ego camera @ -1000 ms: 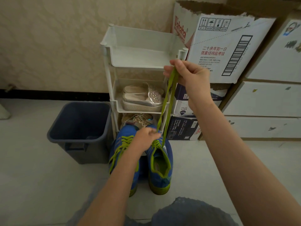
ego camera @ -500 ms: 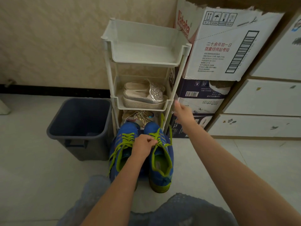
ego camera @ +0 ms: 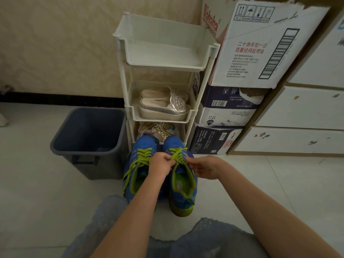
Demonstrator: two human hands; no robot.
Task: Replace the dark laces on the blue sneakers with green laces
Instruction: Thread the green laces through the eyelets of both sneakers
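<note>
Lacing looks nearly finished, just below centre toward 6 o'clock. Left sneaker [ego camera: 141,146] is threaded, its ends loose. Left hand [ego camera: 161,164] pinches the green lace [ego camera: 175,155] at the upper eyelets of the right sneaker [ego camera: 183,185]. The right hand [ego camera: 204,167] curls toward it from 3 o'clock; whether it holds the lace I cannot tell. Next move, likely: even both ends, then tie. Grey bin [ego camera: 87,138] stands at 9 o'clock, white rack [ego camera: 163,58] at 12 just beyond the toes, stacked boxes [ego camera: 260,45] at 2. None blocks the hands.

A home storage corner: white plastic three-tier shoe rack [ego camera: 163,58] at centre against beige patterned wallpaper [ego camera: 55,43]; stacked printed cardboard boxes [ego camera: 260,49] upper right; grey plastic bin [ego camera: 89,140] left
</note>
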